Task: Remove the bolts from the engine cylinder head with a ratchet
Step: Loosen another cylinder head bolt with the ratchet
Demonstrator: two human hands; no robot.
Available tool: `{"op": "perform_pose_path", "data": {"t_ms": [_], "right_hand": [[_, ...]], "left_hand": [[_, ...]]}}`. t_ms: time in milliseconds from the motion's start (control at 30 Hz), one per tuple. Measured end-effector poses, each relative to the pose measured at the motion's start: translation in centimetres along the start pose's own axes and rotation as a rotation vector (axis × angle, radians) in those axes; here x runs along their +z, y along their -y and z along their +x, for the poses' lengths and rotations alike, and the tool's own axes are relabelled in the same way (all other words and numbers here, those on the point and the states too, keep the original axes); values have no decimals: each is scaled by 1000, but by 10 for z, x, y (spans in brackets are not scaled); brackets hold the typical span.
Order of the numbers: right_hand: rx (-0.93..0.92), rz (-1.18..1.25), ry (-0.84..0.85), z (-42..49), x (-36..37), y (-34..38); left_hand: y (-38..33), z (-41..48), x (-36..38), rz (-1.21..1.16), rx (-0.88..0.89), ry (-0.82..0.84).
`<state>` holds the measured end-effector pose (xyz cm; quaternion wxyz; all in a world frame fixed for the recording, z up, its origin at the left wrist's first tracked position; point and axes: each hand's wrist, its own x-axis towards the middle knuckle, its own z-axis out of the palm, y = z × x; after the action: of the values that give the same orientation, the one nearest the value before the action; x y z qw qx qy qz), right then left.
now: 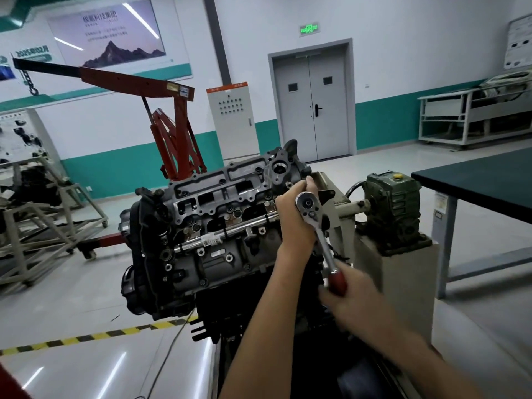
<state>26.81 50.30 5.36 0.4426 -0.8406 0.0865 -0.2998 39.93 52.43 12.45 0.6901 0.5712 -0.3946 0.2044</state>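
Right hand (pixel 349 292): fingers curled round the red grip of the ratchet (pixel 321 237), holding it at the low end; motion-blurred, so single fingers cannot be told apart.
Left hand (pixel 293 217): wrapped close under the ratchet's round chrome head, fingers curled and holding it at the drive end, thumb pointing up toward the far corner of the casting.
Ratchet: chrome shaft slanting from its head, at upper left, down to the red grip, at lower right. The drive end is hidden behind the left hand, so the bolt it sits on cannot be seen.
Cylinder head (pixel 218 197): grey casting on top of the engine, tilted toward the camera, with open cavities and many small holes. The ratchet works at its right end.
Chrome bar (pixel 213 239): lies lengthwise across the casting's near face and bears a barcode label.
Engine stand (pixel 403 272): pale pedestal just right of the engine, with a green gearbox (pixel 393 208) on top and a shaft running toward the engine.
Dark table (pixel 489 180): at the right edge, beyond the gearbox.
Red hoist (pixel 172 131): behind the engine, its boom reaching left to a chain and hook.
Floor: glossy grey, crossed by yellow-and-black tape (pixel 86 338) at lower left.
Back wall: white over a teal band — grey double door (pixel 312 102), control cabinet (pixel 231 119) beside it.
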Motion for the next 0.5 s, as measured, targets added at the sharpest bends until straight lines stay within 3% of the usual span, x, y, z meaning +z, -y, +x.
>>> {"op": "perform_pose_path", "data": {"t_ms": [67, 133, 267, 333, 433, 500], "right_hand": [[89, 249, 72, -8, 27, 14], [135, 322, 132, -8, 27, 18], [14, -222, 2, 19, -29, -2], [-69, -467, 36, 44, -66, -1], [-214, -735, 112, 78, -107, 12], [-260, -787, 104, 86, -114, 15]], "left_hand": [[-1, 0, 3, 38, -13, -51], [-2, 0, 0, 55, -3, -6], [-5, 3, -22, 105, 28, 258], [-8, 7, -33, 171, 83, 356], [-10, 14, -40, 198, 97, 465], [-10, 14, -43, 193, 73, 494]]}}
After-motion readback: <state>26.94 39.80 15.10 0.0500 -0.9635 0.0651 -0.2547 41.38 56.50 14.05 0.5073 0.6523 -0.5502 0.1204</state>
